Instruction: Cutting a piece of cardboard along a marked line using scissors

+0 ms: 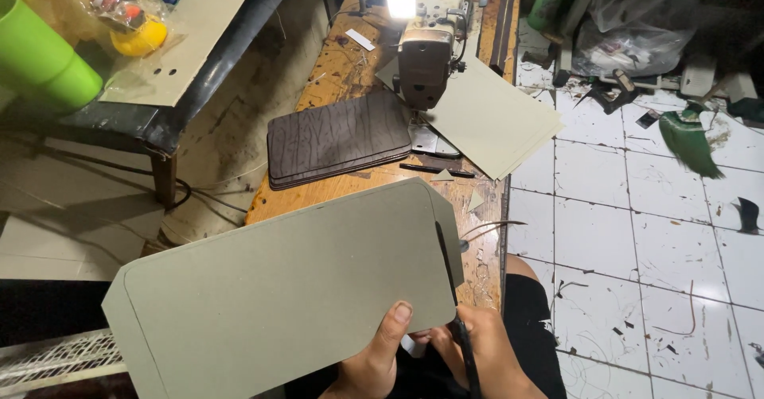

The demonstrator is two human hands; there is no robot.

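Observation:
I hold a large grey-green cardboard sheet [278,288] with rounded corners and a pencil outline near its edge, over my lap. My left hand [376,361] grips its lower edge, thumb on top. My right hand [487,353] is closed around a long black cutting tool, probably scissors [447,265], whose blade runs up along the sheet's right edge. A narrow offcut flap stands out beside the blade.
Ahead on the wooden table [342,65] stands a sewing machine [426,41] with its lamp lit, a stack of dark wood-grain panels [338,138] and more grey sheets [493,116]. Green cups [40,61] sit on a bench at left. Tiled floor [637,232] with scraps lies right.

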